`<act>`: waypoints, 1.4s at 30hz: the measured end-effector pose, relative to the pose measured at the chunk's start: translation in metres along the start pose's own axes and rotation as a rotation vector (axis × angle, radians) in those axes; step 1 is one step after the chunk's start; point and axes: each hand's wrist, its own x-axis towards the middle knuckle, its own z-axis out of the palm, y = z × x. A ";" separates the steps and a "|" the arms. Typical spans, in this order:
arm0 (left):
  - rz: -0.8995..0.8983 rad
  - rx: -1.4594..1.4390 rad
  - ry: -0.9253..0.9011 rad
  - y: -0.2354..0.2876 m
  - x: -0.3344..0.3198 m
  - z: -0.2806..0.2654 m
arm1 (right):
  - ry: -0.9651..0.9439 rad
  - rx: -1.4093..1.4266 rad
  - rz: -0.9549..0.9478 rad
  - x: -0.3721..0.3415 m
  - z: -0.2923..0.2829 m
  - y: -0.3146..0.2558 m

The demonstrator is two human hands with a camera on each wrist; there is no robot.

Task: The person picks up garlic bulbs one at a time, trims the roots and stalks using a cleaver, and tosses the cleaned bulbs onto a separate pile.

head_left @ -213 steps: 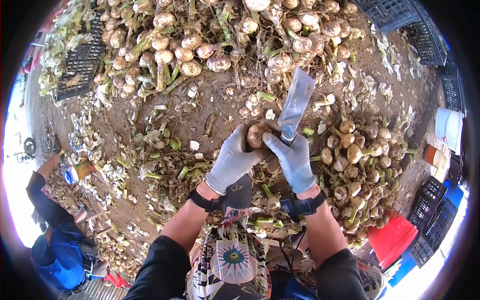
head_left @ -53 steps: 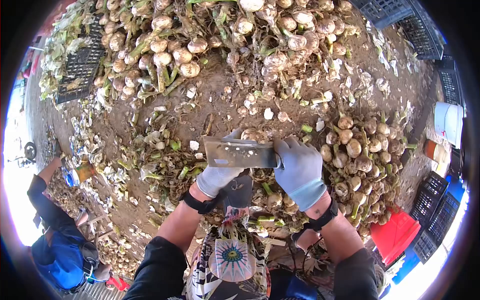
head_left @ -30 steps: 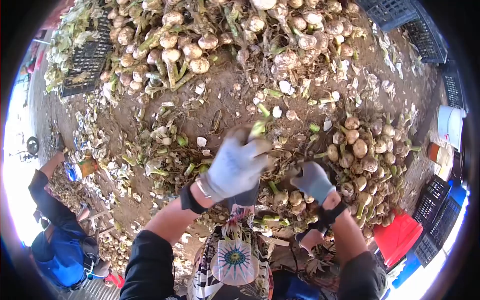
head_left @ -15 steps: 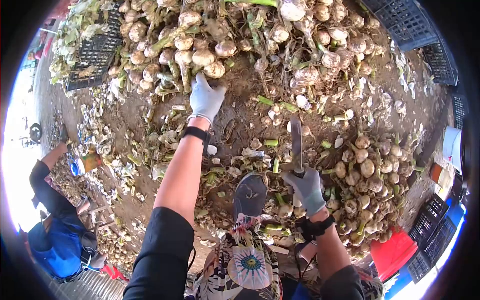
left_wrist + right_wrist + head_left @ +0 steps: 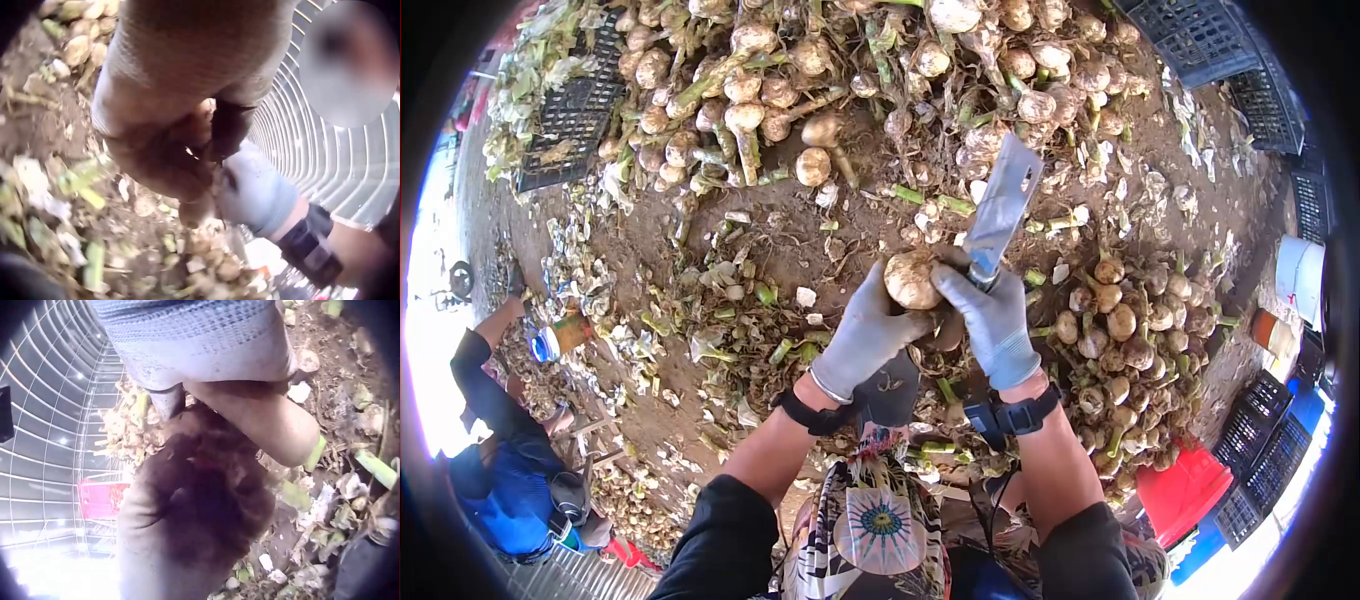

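Observation:
A round, dirt-streaked garlic bulb [image 5: 912,280] sits in my gloved left hand [image 5: 865,335], its fingers and thumb curled round it. My gloved right hand [image 5: 992,325] grips the handle of a cleaver [image 5: 1004,200], whose wide blade points up and away from me. The right fingertips come right up to the bulb's right side. In the left wrist view the left hand [image 5: 187,62] fills the top, with the right hand [image 5: 256,194] beyond it. The right wrist view has the right hand [image 5: 200,347] over the left hand [image 5: 150,544], and the bulb is in dark shadow.
Beyond the hands lies a large pile of stemmed garlic [image 5: 750,90]. A smaller heap of trimmed bulbs [image 5: 1120,330] is at right, near a red tub [image 5: 1185,490]. Stem cuttings [image 5: 730,320] litter the ground. Another person [image 5: 510,480] sits at left; black crates [image 5: 1190,40] stand upper right.
My left hand has reached to the far pile and come back with a bulb, shifting some bulbs there. My right hand has moved up beside it, turning the cleaver's broad face into view.

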 end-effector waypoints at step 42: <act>0.985 0.650 -0.539 0.030 -0.040 0.118 | 0.038 0.301 0.016 -0.053 -0.085 0.195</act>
